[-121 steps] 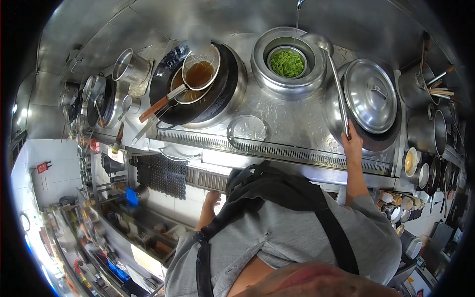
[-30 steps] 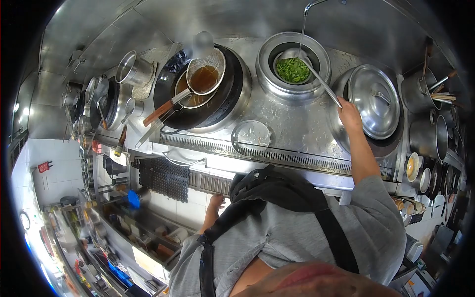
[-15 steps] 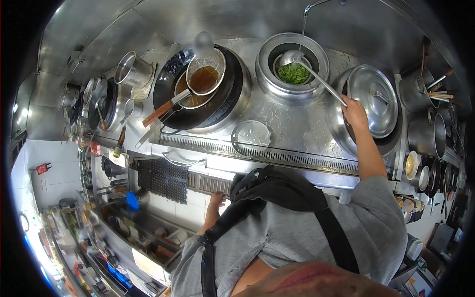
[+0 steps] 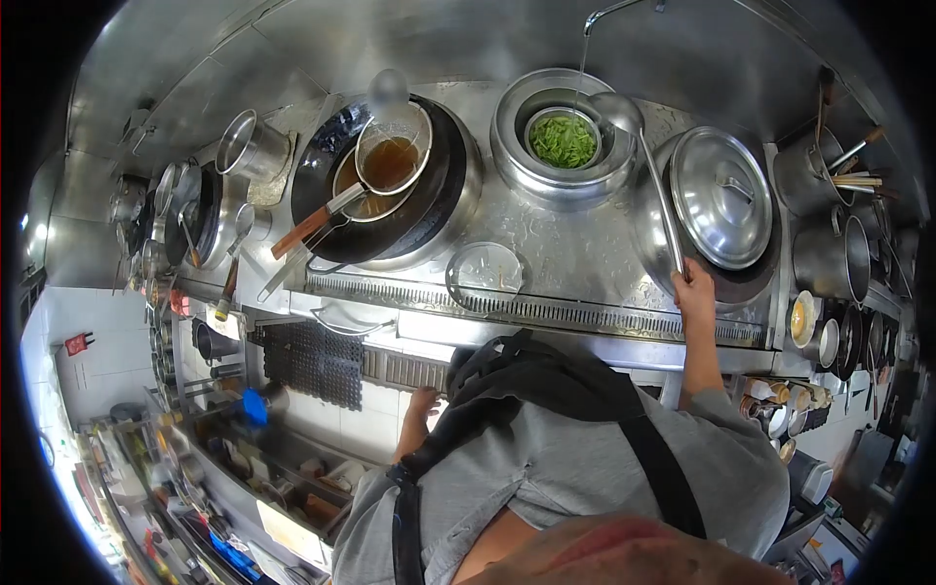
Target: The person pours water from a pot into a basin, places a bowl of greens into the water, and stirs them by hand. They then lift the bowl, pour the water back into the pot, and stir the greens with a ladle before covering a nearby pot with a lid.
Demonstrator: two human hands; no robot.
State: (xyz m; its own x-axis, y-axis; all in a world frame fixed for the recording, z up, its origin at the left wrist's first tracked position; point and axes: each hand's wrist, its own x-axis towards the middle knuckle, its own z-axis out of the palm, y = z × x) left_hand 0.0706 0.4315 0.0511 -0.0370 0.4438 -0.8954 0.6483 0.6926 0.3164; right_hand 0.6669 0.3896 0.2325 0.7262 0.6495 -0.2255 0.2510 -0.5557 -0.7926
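Note:
My right hand (image 4: 694, 288) is closed around the handle end of a long metal ladle (image 4: 658, 185). The bowl of the ladle is over the right rim of a wide steel pot (image 4: 507, 161). Inside that pot sits a smaller round container holding chopped green vegetables (image 4: 563, 141). A thin stream of water falls from a faucet (image 4: 612, 12) above. Low by the stove front, beside the black apron, my left hand (image 4: 422, 403) has its fingers loosely apart with nothing visible in them.
A lidded pot (image 4: 723, 200) stands right of the ladle. To the left, a wooden-handled strainer (image 4: 393, 161) rests over a black wok (image 4: 444, 210) with brown liquid. A clear round dish (image 4: 485, 276) lies near the front drain grate. Stacked pots (image 4: 829, 258) line the right side.
My right hand has drawn back toward me. The ladle's bowl has come up from the greens and moved right to the pot's rim, leaving the greens in view.

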